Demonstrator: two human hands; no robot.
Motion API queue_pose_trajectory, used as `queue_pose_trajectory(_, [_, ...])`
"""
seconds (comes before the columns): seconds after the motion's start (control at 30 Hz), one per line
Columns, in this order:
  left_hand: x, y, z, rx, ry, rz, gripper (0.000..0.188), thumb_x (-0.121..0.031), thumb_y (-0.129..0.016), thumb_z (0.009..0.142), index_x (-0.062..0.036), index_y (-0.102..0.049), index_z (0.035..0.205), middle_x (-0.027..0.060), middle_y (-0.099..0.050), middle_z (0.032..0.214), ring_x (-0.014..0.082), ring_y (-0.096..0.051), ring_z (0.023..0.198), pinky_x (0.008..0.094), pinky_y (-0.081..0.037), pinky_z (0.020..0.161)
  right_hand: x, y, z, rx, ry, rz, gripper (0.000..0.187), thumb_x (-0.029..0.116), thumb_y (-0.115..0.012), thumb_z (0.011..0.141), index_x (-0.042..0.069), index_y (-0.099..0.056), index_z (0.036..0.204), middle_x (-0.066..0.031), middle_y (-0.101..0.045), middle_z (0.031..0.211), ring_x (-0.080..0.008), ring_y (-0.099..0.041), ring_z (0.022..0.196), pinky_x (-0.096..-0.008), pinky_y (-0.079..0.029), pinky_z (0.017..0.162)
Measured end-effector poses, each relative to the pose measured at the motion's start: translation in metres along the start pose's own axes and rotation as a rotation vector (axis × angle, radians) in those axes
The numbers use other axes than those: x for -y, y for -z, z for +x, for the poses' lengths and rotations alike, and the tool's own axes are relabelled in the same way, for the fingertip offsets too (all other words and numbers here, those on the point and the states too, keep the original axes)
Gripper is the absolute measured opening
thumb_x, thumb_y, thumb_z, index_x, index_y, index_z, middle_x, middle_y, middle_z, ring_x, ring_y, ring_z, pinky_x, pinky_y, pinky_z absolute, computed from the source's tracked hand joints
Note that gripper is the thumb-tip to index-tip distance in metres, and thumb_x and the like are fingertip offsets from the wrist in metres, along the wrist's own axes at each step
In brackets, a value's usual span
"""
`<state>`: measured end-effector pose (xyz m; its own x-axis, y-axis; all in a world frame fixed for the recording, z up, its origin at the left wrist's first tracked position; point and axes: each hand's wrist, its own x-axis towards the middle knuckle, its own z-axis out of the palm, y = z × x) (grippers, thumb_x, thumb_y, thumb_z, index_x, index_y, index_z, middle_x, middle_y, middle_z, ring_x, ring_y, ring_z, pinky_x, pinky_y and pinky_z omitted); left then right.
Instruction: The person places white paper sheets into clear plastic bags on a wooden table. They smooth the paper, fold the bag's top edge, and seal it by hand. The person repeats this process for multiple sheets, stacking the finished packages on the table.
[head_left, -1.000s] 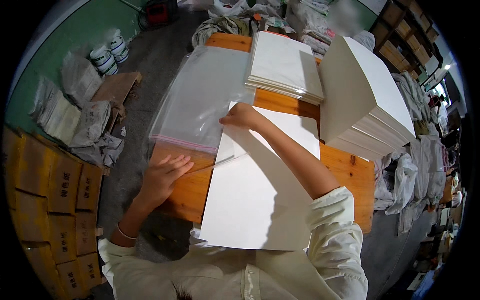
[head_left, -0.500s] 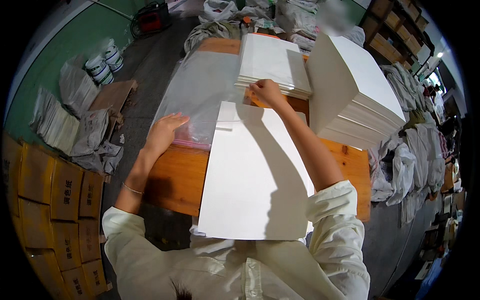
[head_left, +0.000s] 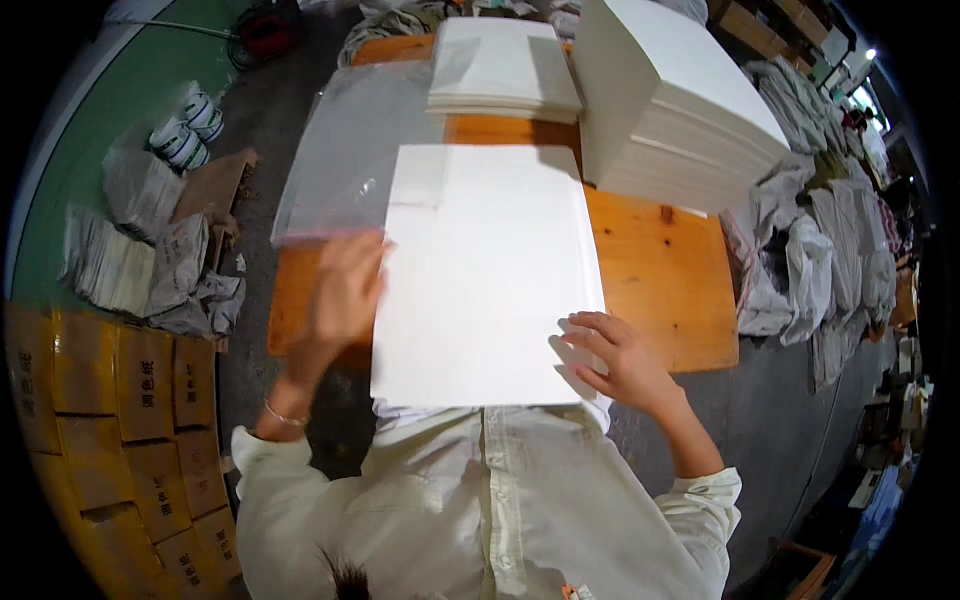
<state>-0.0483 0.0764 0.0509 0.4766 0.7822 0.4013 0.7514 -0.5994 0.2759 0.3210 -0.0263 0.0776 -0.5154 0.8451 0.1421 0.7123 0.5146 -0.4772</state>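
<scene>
Fingers (head_left: 352, 262) of the left hand (head_left: 340, 300) loosely extended, blurred, against the left edge of the white sheet stack (head_left: 485, 270); grip cannot tell. Clear plastic bag (head_left: 335, 160) lies just beyond, mouth toward the stack's far left corner (likely for loading). Stack sits mid wooden table (head_left: 660, 270). Right hand (head_left: 615, 360) spread, fingertips pinning the near right corner, holding nothing. 2 more paper piles behind.

A single head-worn fisheye looks steeply down, close over the wooden table (head_left: 660, 260), its rim seemingly bent.
</scene>
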Motion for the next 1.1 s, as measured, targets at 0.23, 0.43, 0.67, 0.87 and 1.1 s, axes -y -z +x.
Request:
queue_pose_trajectory(0.23, [-0.147,-0.042,-0.028,0.334,-0.179,-0.234,0.069,-0.036,-0.071,0.078,-0.009,-0.046,0.136,0.0157,-0.038,0.144,0.0329,-0.03,0.137,0.0504,-0.021,0.113,0.016,-0.025,-0.046,-0.046,-0.036,-0.026,0.051,0.027,-0.073,0.076,0.01,-0.057,0.121,-0.0153,-0.047,0.136,-0.0317,-0.044,0.127,-0.0498,-0.033,0.107])
queue_pose_trajectory(0.43, [-0.149,-0.054,-0.032,0.33,-0.175,-0.218,0.072,-0.04,-0.073,0.076,-0.011,-0.047,0.136,0.0136,-0.036,0.146,0.0338,-0.026,0.138,0.0525,-0.019,0.113,0.021,-0.04,-0.062,-0.413,-0.296,0.187,0.035,0.018,-0.067,0.083,0.004,-0.061,0.115,-0.0138,-0.06,0.116,-0.0265,-0.058,0.105,-0.0386,-0.045,0.092])
queue_pose_trajectory(0.67, [-0.143,-0.058,-0.032,0.234,-0.096,-0.457,0.045,-0.024,-0.072,0.078,-0.0096,-0.062,0.12,0.0097,-0.055,0.132,0.0305,-0.036,0.134,0.0524,-0.02,0.113,0.031,-0.078,-0.105,-0.566,-0.91,0.773,0.034,0.026,-0.049,0.098,-0.004,-0.064,0.1,-0.0091,-0.067,0.084,-0.0099,-0.06,0.075,-0.0254,-0.047,0.065])
queue_pose_trajectory(0.87, [-0.129,-0.068,-0.038,0.074,0.066,-0.691,0.011,-0.011,-0.064,0.086,-0.0006,-0.067,0.085,0.0128,-0.062,0.072,0.0247,-0.062,0.075,0.0472,-0.034,0.108,0.017,-0.086,-0.098,-0.383,-0.893,1.238,0.045,0.036,-0.044,0.099,-0.006,-0.061,0.102,-0.0127,-0.067,0.089,-0.0169,-0.063,0.076,-0.0294,-0.051,0.071])
queue_pose_trajectory(1.1, [-0.135,-0.057,-0.043,0.027,0.35,-0.84,0.012,-0.005,-0.063,0.087,0.0064,-0.062,0.083,0.012,-0.055,0.061,0.0122,-0.049,0.053,0.0328,-0.051,0.088,0.019,-0.095,-0.083,-0.385,-0.873,1.519,0.024,0.018,-0.057,0.094,-0.005,-0.061,0.099,-0.0152,-0.067,0.092,-0.0195,-0.067,0.081,-0.0309,-0.056,0.072])
